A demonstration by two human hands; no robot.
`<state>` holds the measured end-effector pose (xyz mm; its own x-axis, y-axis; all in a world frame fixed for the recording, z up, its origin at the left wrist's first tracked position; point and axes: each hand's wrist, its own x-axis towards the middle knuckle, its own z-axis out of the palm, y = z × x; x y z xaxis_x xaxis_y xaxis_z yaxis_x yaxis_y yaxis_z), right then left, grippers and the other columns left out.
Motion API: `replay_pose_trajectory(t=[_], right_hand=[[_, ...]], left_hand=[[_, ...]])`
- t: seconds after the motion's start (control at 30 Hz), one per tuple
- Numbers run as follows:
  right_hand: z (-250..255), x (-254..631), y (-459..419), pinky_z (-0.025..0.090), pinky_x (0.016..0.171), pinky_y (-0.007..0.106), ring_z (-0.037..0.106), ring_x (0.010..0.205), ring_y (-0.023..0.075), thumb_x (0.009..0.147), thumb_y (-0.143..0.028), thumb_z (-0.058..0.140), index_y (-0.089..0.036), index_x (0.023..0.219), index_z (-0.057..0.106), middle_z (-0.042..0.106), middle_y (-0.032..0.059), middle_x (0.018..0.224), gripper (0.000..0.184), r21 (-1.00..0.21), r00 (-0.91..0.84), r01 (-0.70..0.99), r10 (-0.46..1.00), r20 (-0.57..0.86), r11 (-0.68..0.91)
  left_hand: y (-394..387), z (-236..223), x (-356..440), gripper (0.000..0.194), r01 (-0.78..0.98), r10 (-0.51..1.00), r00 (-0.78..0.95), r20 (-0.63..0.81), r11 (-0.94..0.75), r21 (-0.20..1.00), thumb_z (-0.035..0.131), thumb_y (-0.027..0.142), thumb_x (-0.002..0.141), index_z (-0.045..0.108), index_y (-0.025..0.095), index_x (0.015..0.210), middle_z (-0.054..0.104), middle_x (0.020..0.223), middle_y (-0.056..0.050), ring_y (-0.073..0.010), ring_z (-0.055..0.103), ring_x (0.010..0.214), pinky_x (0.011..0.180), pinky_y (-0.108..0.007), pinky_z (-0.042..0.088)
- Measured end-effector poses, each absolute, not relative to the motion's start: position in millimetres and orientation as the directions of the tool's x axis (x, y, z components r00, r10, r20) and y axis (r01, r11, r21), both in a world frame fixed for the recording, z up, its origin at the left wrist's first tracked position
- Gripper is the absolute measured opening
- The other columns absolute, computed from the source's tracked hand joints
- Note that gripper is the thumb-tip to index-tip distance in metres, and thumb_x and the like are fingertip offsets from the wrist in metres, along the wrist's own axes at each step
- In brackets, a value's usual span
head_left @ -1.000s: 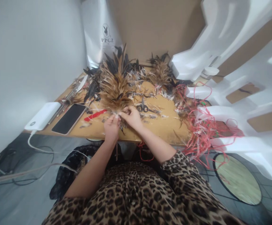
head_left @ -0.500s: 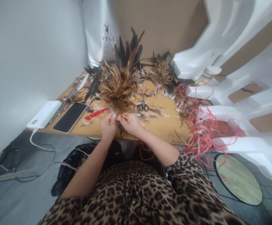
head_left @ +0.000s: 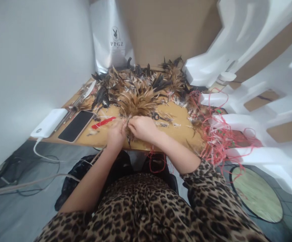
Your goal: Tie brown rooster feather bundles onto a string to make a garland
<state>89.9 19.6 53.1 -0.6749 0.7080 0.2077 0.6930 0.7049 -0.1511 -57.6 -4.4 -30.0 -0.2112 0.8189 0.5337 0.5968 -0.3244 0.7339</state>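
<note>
A bundle of brown feathers fans out away from me over the table, with dark tips toward the far right. My left hand is closed around its narrow base near the table's front edge. Fingertips of my right hand pinch the same base from the other side, the two hands almost touching. What the right fingers grip exactly is partly hidden. Scissors lie just beyond the right hand, partly covered. A red strip rests left of the hands.
A phone and a white power bank with a cable lie on the left. Loose feathers litter the yellow table. Tangled pink string hangs over white plastic parts at right. A silver bag stands behind.
The feather bundle has tipped from upright to lower, its dark tips swinging to the right. Both hands stay at its base; my right hand has turned slightly and its wrist is higher.
</note>
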Motion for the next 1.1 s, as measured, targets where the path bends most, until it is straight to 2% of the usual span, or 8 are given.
replay_pose_trajectory(t=[0.2, 0.4, 0.53, 0.73, 0.83, 0.93, 1.0, 1.1], right_hand=[[86, 93, 46, 0.034, 0.061, 0.027, 0.059, 0.079, 0.0185, 0.093, -0.029, 0.041, -0.016, 0.092, 0.069, 0.064, 0.0102, 0.094, 0.031, 0.042, -0.769, 0.623, 0.602, 0.215, 0.781], [100, 75, 67, 0.032, 0.063, 0.027, 0.058, 0.078, 0.0185, 0.083, -0.025, 0.055, -0.016, 0.084, 0.072, 0.067, 0.0083, 0.087, 0.018, 0.040, -0.821, 0.562, 0.551, 0.149, 0.826], [100, 63, 79, 0.032, 0.061, 0.026, 0.056, 0.069, 0.0159, 0.071, -0.021, 0.067, -0.017, 0.071, 0.072, 0.065, 0.0046, 0.070, 0.006, -0.081, -0.821, 0.558, 0.563, 0.096, 0.826], [117, 115, 114, 0.039, 0.062, 0.024, 0.054, 0.059, 0.0095, 0.071, -0.023, 0.068, -0.013, 0.064, 0.072, 0.063, -0.0007, 0.060, 0.013, -0.472, -0.775, 0.509, 0.622, 0.111, 0.720], [125, 173, 128, 0.042, 0.063, 0.025, 0.056, 0.060, 0.0091, 0.071, -0.035, 0.069, -0.013, 0.073, 0.074, 0.068, 0.0007, 0.066, 0.023, -0.594, -0.664, 0.557, 0.741, 0.101, 0.581], [119, 230, 129, 0.041, 0.061, 0.027, 0.055, 0.059, 0.0081, 0.071, -0.043, 0.068, -0.013, 0.072, 0.075, 0.071, 0.0059, 0.072, 0.030, -0.637, -0.462, 0.669, 0.886, 0.046, 0.382], [107, 257, 124, 0.040, 0.059, 0.027, 0.054, 0.054, 0.0072, 0.070, -0.047, 0.068, -0.013, 0.071, 0.075, 0.070, 0.0069, 0.069, 0.034, -0.644, -0.406, 0.697, 0.914, 0.010, 0.316], [86, 275, 110, 0.042, 0.061, 0.026, 0.057, 0.055, 0.0086, 0.066, -0.045, 0.070, -0.014, 0.072, 0.075, 0.070, 0.0053, 0.065, 0.032, -0.676, -0.421, 0.699, 0.899, -0.124, 0.234]], left_hand=[[-11, -17, -57, 0.031, 0.677, 0.828, -0.189, 0.529, -0.280, 0.681, 0.056, 0.036, 0.084, 0.064, 0.018, 0.108, 0.069, 0.093, -0.013, -0.0271, 0.063, 0.089, 0.085, -0.037, 0.045], [-14, -12, -57, 0.022, 0.764, 0.835, -0.047, 0.548, -0.324, 0.559, 0.053, 0.038, 0.085, 0.062, 0.019, 0.093, 0.065, 0.082, -0.011, -0.0250, 0.062, 0.081, 0.078, -0.033, 0.044], [-17, -10, -61, 0.023, 0.766, 0.831, 0.102, 0.546, -0.416, 0.489, 0.053, 0.037, 0.086, 0.066, 0.020, 0.096, 0.065, 0.079, -0.011, -0.0235, 0.061, 0.081, 0.077, -0.031, 0.044], [-27, 9, -94, 0.020, 0.728, 0.831, 0.091, 0.548, -0.431, 0.533, 0.063, 0.036, 0.079, 0.070, 0.022, 0.093, 0.070, 0.091, -0.012, -0.0249, 0.062, 0.086, 0.081, -0.033, 0.046], [-37, 21, -116, 0.021, 0.615, 0.866, 0.057, 0.496, -0.422, 0.666, 0.072, 0.034, 0.071, 0.071, 0.023, 0.089, 0.071, 0.094, -0.011, -0.0267, 0.063, 0.089, 0.083, -0.036, 0.048], [-46, 30, -130, 0.023, 0.362, 0.959, 0.010, 0.284, -0.269, 0.892, 0.078, 0.033, 0.064, 0.072, 0.021, 0.082, 0.069, 0.076, -0.009, -0.0220, 0.063, 0.069, 0.061, -0.030, 0.050], [-48, 34, -132, 0.023, 0.112, 0.987, -0.024, 0.156, -0.152, 0.982, 0.078, 0.036, 0.064, 0.069, 0.018, 0.074, 0.063, 0.063, -0.008, -0.0141, 0.052, 0.050, 0.043, -0.023, 0.040], [-44, 39, -122, 0.029, -0.213, 0.997, -0.053, 0.053, -0.063, 0.975, 0.080, 0.038, 0.062, 0.061, 0.016, 0.061, 0.054, 0.054, -0.005, -0.0049, 0.031, 0.039, 0.034, -0.017, 0.019]])
